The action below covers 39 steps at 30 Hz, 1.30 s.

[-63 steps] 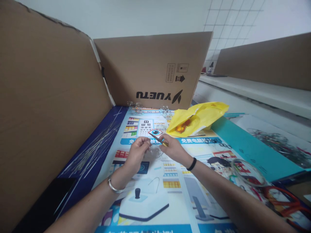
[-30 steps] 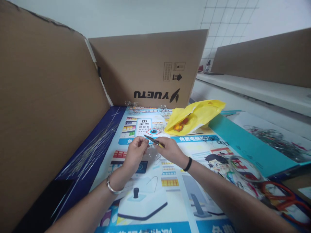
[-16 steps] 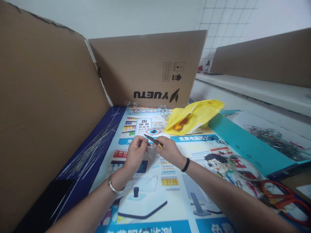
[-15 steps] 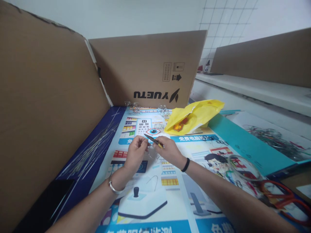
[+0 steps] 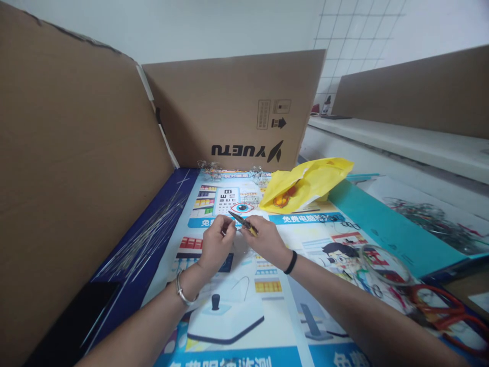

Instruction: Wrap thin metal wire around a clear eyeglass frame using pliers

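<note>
- Above a printed poster [image 5: 225, 318] on the tabletop [image 5: 179, 178], a person's two bare hands are facing each other, near but apart.
- From the lower left, the left forearm [image 5: 145, 318] is slanting up and inward, with a silver bangle [image 5: 182, 292] circling the wrist.
- The left hand [image 5: 215, 245] is bending its fingers inward, thumb lying close to the index finger. The gap is narrow; whether the fingers are pinching anything cannot be told.
- From the lower right, the right forearm [image 5: 336, 295] is slanting inward too, with a black band [image 5: 292, 262] circling the wrist.
- The right hand [image 5: 269, 243], knuckles bent, is gripping a dark-tipped tool [image 5: 239, 219] by its yellow handles.
- Between the hands, the tool is pointing up and left, its tip just beside the left fingertips; contact is hard to judge.
- Below the tool, a thin wire [image 5: 240, 245] is showing only faintly.
- Beyond the right hand, a yellow bag [image 5: 313, 183] is lying open toward the hands.
- Along the left edge, straight metallic strands [image 5: 139, 242] are lying in a loose bundle.
- At the back, a cardboard panel [image 5: 206, 107] is standing upright.
</note>
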Each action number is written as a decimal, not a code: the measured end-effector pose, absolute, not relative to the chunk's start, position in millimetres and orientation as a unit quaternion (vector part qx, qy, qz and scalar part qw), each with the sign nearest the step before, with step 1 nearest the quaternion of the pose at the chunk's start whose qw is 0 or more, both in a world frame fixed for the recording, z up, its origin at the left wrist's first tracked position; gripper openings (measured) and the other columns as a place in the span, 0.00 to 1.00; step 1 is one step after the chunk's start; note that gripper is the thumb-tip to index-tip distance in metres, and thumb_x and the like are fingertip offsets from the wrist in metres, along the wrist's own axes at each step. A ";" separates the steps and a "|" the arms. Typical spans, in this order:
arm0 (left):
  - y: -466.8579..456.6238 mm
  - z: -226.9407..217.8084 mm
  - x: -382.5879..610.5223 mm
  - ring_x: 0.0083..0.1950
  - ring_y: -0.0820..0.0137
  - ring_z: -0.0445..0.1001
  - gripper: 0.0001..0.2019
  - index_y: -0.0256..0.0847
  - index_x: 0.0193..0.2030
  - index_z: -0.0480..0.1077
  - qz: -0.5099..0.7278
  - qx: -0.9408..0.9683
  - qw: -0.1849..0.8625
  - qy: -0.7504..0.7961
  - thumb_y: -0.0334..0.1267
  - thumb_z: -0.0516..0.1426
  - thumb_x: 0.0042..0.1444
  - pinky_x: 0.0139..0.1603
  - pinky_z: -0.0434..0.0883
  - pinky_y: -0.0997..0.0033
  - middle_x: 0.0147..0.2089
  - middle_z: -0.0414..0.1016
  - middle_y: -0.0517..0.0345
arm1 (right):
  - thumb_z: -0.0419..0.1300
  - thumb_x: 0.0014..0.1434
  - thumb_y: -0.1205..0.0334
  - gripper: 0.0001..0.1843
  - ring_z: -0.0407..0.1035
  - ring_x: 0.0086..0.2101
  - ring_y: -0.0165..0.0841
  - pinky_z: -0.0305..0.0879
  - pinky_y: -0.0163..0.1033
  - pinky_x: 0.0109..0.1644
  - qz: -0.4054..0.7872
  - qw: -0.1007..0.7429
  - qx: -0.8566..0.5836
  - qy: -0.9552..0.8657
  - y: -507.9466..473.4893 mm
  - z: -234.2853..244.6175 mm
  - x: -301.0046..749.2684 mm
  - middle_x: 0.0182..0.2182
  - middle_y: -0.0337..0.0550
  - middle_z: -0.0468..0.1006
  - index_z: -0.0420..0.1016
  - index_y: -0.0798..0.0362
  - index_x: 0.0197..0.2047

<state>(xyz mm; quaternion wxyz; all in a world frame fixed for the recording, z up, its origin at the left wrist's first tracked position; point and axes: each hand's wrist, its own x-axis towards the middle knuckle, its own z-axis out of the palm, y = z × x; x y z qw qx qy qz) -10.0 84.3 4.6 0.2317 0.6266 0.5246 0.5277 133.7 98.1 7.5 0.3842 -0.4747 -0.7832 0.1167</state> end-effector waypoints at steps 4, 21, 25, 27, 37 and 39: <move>82.3 8.3 -11.6 0.26 0.74 0.62 0.04 0.43 0.29 0.67 0.505 0.660 0.211 0.515 0.38 0.52 0.52 0.30 0.58 0.75 0.25 0.67 0.63 | 0.54 0.52 0.64 0.02 0.61 0.28 0.29 0.55 0.33 0.32 0.132 0.379 -0.475 -0.783 97.8 10.2 134.3 0.25 0.37 0.68 0.66 0.52 0.29; 84.9 13.9 -15.3 0.37 0.69 0.66 0.06 0.41 0.31 0.62 0.507 0.666 0.301 0.457 0.38 0.48 0.56 0.39 0.61 0.72 0.33 0.69 0.58 | 0.56 0.49 0.63 0.05 0.62 0.28 0.26 0.57 0.30 0.32 0.325 0.353 -0.433 -0.763 109.0 7.6 143.8 0.27 0.35 0.71 0.69 0.54 0.31; 85.5 13.1 -16.5 0.34 0.71 0.66 0.05 0.41 0.31 0.61 0.515 0.662 0.277 0.468 0.37 0.48 0.56 0.37 0.60 0.73 0.31 0.68 0.61 | 0.57 0.51 0.60 0.08 0.62 0.28 0.27 0.56 0.31 0.32 0.240 0.325 -0.446 -0.799 108.7 8.8 146.3 0.28 0.36 0.71 0.70 0.54 0.34; 86.6 13.1 -18.6 0.33 0.71 0.66 0.05 0.41 0.31 0.61 0.517 0.665 0.256 0.474 0.37 0.48 0.56 0.37 0.61 0.73 0.30 0.67 0.61 | 0.57 0.53 0.56 0.10 0.61 0.28 0.28 0.55 0.32 0.31 0.173 0.298 -0.458 -0.819 108.7 9.9 148.8 0.28 0.38 0.70 0.70 0.53 0.34; 91.0 13.2 -27.1 0.37 0.70 0.69 0.05 0.41 0.34 0.63 0.541 0.644 0.242 0.483 0.38 0.48 0.57 0.40 0.62 0.71 0.34 0.71 0.58 | 0.54 0.56 0.53 0.13 0.65 0.36 0.35 0.57 0.37 0.39 0.005 0.208 -0.447 -0.870 110.7 23.8 163.1 0.33 0.45 0.73 0.71 0.53 0.37; 91.1 12.8 -27.2 0.37 0.70 0.69 0.06 0.41 0.34 0.62 0.541 0.643 0.250 0.481 0.39 0.48 0.57 0.40 0.63 0.71 0.35 0.72 0.58 | 0.54 0.56 0.53 0.14 0.65 0.36 0.36 0.57 0.38 0.40 -0.016 0.197 -0.446 -0.873 110.0 24.8 163.6 0.33 0.46 0.73 0.71 0.53 0.38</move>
